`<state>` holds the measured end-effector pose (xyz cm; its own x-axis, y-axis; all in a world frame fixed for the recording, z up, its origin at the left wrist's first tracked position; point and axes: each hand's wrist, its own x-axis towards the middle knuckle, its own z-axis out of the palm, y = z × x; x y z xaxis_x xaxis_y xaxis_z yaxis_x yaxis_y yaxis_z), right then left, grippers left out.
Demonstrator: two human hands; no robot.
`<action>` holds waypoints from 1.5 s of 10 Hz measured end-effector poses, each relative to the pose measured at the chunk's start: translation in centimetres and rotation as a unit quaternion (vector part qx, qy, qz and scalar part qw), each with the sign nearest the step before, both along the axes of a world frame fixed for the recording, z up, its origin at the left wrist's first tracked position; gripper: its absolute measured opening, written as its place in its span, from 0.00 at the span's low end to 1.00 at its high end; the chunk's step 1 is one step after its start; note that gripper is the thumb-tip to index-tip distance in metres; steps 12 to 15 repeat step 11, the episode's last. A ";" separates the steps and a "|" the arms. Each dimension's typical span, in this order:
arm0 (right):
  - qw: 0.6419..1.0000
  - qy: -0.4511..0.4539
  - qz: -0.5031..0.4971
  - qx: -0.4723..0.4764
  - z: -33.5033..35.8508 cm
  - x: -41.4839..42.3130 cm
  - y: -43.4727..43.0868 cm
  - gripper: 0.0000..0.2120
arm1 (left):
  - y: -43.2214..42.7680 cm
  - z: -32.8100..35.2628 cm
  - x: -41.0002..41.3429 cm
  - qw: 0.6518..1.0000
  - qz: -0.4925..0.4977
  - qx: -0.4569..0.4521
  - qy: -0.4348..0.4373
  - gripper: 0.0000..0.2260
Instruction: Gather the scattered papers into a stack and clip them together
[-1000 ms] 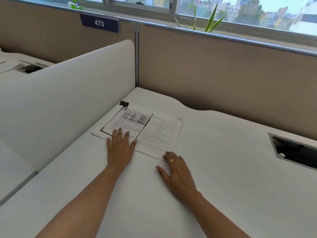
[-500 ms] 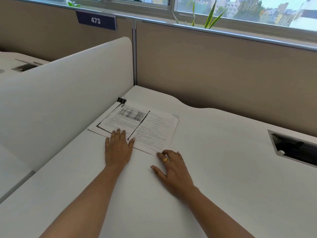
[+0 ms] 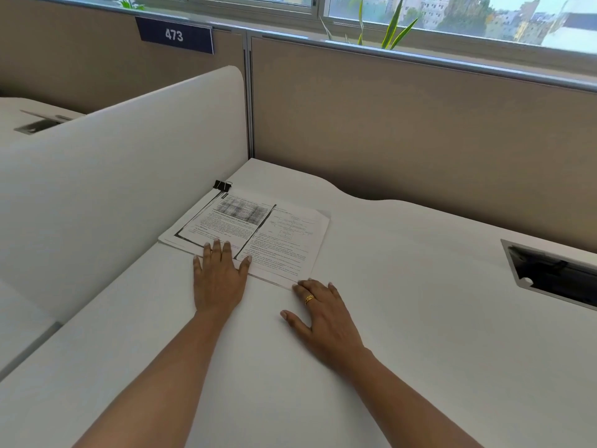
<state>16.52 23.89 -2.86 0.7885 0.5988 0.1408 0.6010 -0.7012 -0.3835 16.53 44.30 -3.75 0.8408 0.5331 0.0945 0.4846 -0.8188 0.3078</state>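
I see the left hand (image 3: 219, 279) flat, fingers straight and together, its tips pressing on the near edge of the papers (image 3: 258, 231). The right hand (image 3: 323, 315) lies on the desk (image 3: 403, 318) with relaxed, spread fingers, touching the papers' near right corner. The papers lie by the desk's left edge, toward its far left corner, and the binder clip (image 3: 222, 185) is at their far corner.

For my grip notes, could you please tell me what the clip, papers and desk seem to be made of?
Clip: probably black-painted metal, with thin silvery wire handles. Papers: matte white printed paper, thin edges slightly fanned. Desk: smooth white matte top, perhaps laminate; no grain shows.
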 end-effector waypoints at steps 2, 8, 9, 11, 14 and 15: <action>0.999 0.021 0.011 -0.033 -0.1 0.1 0.1 0.42 | 0.0 0.1 0.0 1.000 0.008 0.003 0.012 0.30; 0.999 0.028 0.015 -0.026 0.1 -0.2 -0.1 0.40 | -0.3 0.1 -0.5 1.000 0.002 -0.002 -0.013 0.29; 0.999 0.035 0.005 -0.030 0.3 -0.4 -0.2 0.41 | -0.5 0.1 -0.8 1.000 -0.008 -0.020 -0.020 0.29; 0.995 0.082 -0.042 -0.028 0.3 -1.8 -2.5 0.44 | -3.8 0.0 -2.6 1.000 -0.011 -0.022 -0.006 0.30; 0.995 0.082 -0.042 -0.028 0.3 -1.8 -2.5 0.44 | -3.8 0.0 -2.6 1.000 -0.011 -0.022 -0.006 0.30; 0.995 0.082 -0.042 -0.028 0.3 -1.8 -2.5 0.44 | -3.8 0.0 -2.6 1.000 -0.011 -0.022 -0.006 0.30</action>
